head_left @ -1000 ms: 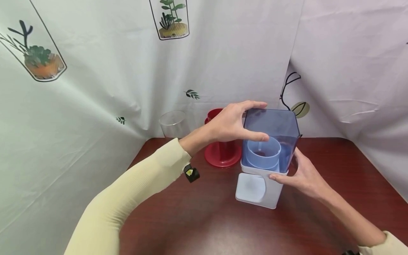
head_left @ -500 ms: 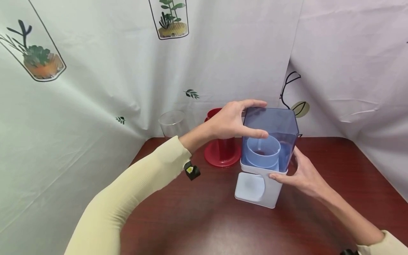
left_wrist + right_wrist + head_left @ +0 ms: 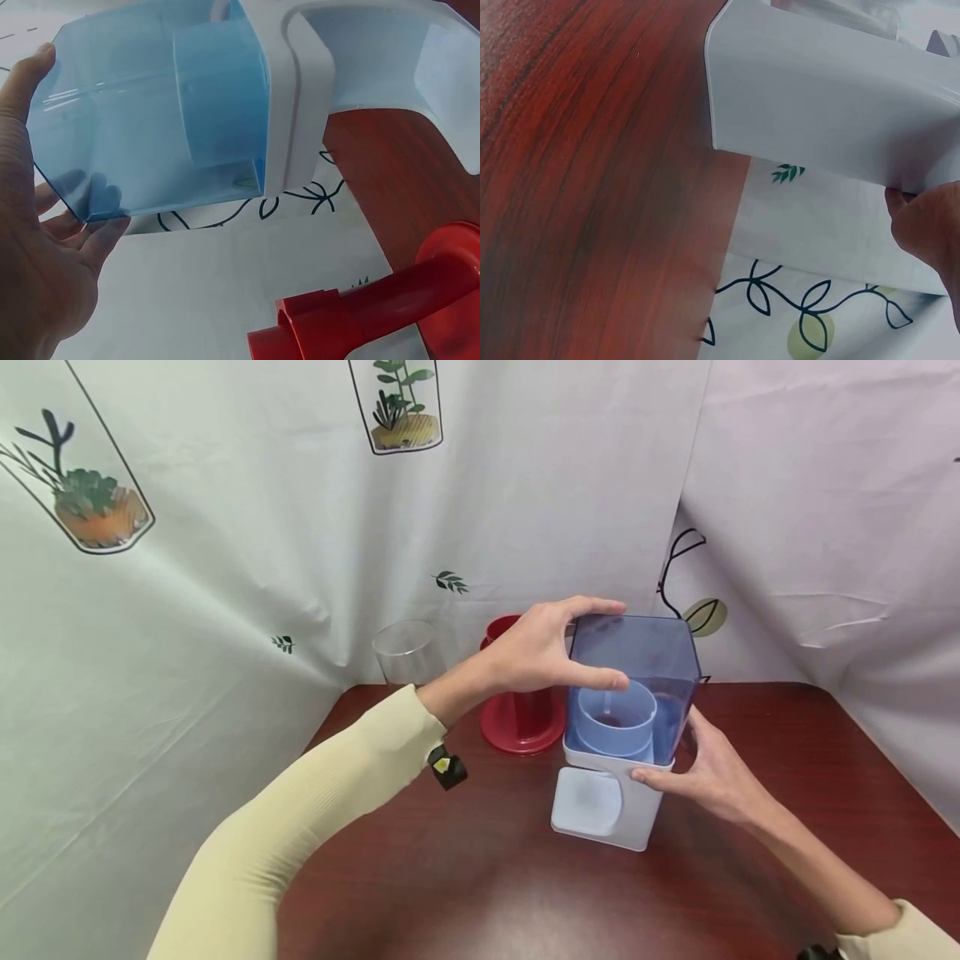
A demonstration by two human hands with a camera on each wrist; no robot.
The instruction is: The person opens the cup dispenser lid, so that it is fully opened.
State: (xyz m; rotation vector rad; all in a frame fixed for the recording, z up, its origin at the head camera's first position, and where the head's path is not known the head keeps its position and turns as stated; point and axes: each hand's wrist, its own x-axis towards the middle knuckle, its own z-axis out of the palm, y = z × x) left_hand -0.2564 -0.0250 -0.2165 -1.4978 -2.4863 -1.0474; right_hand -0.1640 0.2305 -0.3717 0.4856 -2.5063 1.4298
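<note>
A dispenser with a white base (image 3: 641, 818) and a translucent blue hopper (image 3: 637, 647) stands upright on the table. Inside the hopper a round blue cup shape (image 3: 617, 718) shows through the wall. My left hand (image 3: 536, 647) grips the hopper's upper left part, thumb on the near side and fingers round the far side. In the left wrist view, several fingertips (image 3: 101, 195) show through the blue plastic. Low on the right, my right hand (image 3: 716, 777) holds the white base just below the hopper, its thumb in front; its other fingers are mostly hidden behind.
Behind my left forearm stands a red piece with a round foot (image 3: 517, 739), partly covered by the arm. A clear cylinder (image 3: 408, 652) is to its left. Printed white cloth (image 3: 555, 485) hangs behind the dark red-brown table (image 3: 465, 877).
</note>
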